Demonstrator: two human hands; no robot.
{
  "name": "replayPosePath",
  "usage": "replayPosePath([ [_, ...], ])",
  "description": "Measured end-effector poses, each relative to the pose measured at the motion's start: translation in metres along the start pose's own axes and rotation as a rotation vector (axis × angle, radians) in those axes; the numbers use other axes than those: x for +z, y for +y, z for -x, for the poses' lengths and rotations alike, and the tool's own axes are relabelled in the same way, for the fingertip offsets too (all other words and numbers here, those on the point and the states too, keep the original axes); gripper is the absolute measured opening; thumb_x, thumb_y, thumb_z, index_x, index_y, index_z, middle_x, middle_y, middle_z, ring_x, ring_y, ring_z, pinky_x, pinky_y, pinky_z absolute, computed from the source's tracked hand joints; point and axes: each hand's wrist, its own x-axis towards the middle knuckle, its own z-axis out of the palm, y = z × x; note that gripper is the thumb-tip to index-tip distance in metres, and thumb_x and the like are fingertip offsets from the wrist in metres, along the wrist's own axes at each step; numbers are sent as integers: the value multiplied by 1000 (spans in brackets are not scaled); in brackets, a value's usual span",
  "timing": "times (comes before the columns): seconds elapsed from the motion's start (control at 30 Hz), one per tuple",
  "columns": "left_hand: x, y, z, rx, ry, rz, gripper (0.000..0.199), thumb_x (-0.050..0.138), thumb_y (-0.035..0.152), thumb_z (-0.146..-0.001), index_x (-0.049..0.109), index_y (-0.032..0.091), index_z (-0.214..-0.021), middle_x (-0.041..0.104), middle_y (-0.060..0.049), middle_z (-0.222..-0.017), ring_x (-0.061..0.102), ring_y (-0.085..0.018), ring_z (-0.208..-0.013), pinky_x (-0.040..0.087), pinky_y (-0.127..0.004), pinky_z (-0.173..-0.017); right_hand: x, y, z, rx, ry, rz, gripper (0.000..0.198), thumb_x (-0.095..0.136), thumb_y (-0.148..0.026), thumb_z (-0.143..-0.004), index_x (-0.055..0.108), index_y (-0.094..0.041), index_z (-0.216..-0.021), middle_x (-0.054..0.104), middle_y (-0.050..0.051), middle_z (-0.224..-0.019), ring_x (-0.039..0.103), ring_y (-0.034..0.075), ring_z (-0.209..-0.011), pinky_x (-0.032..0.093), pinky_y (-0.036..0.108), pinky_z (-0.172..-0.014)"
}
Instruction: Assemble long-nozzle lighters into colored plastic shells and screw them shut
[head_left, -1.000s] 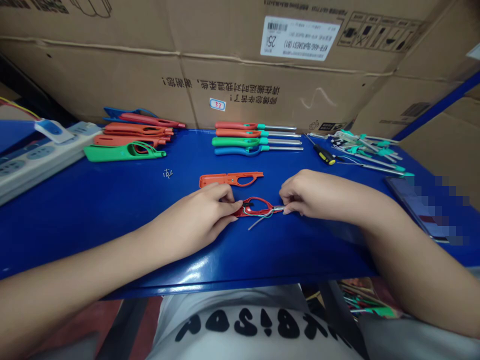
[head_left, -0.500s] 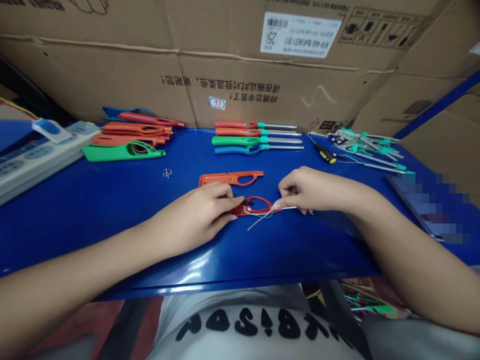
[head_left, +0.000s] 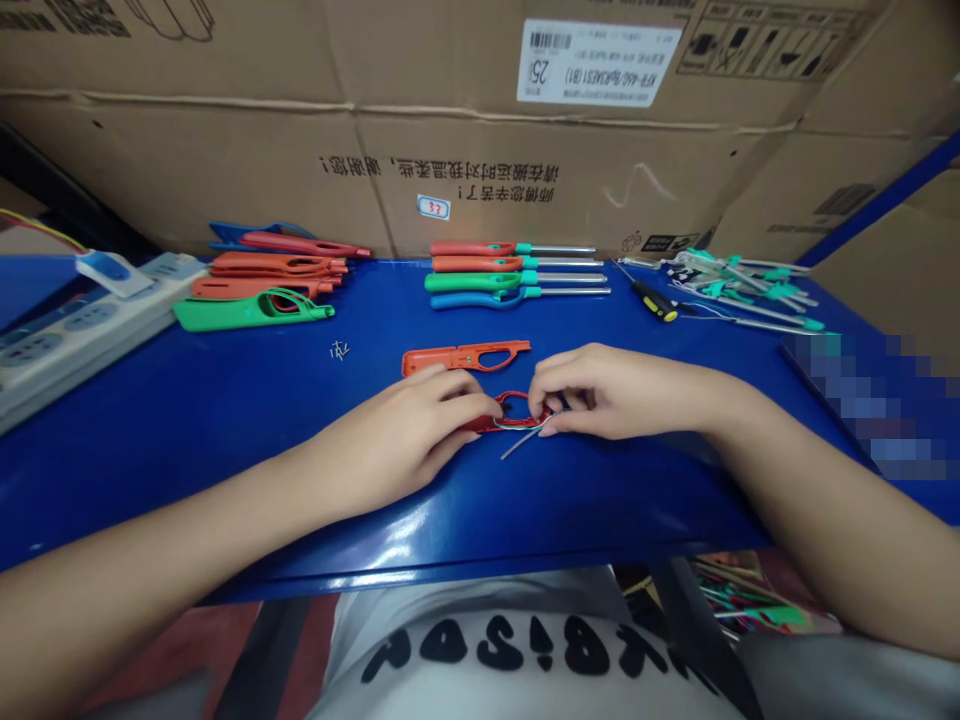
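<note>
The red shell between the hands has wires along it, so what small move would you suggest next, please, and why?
Perhaps the right hand should tuck the wires into the red shell while the left hand steadies it, since they run along its near edge and a grey strip sticks out beyond it.

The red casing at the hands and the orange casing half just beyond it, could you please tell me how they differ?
The left hand holds the red casing, with the right hand at its other end; the orange casing half lies unheld on the blue table. Thin wires run along the red casing, but none show on the orange casing half. Both have a looped opening.
</note>
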Motion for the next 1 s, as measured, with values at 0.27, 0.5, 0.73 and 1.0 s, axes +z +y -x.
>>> replayPosePath([
  [0.27, 2, -3, 0, 14, -16, 19, 22, 47, 20, -103, 66, 23, -115, 62, -6, -113, 57, -20, -107, 48, -37, -95, 5, 4, -6, 203, 23, -175, 16, 72, -29, -85, 63, -18, -79, 55, -6, -58, 51, 8, -50, 37, 21, -51],
  [0.5, 1, -2, 0, 30, -19, 18, 25, 47, 20, -103, 66, 22, -120, 62, -7, -113, 58, -21, -107, 49, -38, -95, 5, 6, -10, 422, -21, -391, 23, 72, -35, -84, 57, -19, -77, 52, -8, -50, 51, 9, -41, 38, 21, -45],
  [0.73, 3, -2, 1, 49, -2, -45, 30, 47, 20, -103, 68, 25, -125, 62, -8, -117, 59, -21, -106, 51, -38, -93, 5, 4, -5, 323, -11, -347, 16, 70, -30, -85, 63, -19, -93, 51, -8, -60, 49, 7, -46, 37, 20, -46],
  [1.0, 2, -1, 1, 71, 7, -72, 34, 48, 19, -102, 68, 27, -129, 63, -9, -119, 60, -22, -106, 53, -38, -92, 9, 7, -11, 266, 55, -260, 15, 70, -31, -85, 65, -17, -82, 52, -6, -58, 47, 7, -50, 36, 21, -50],
])
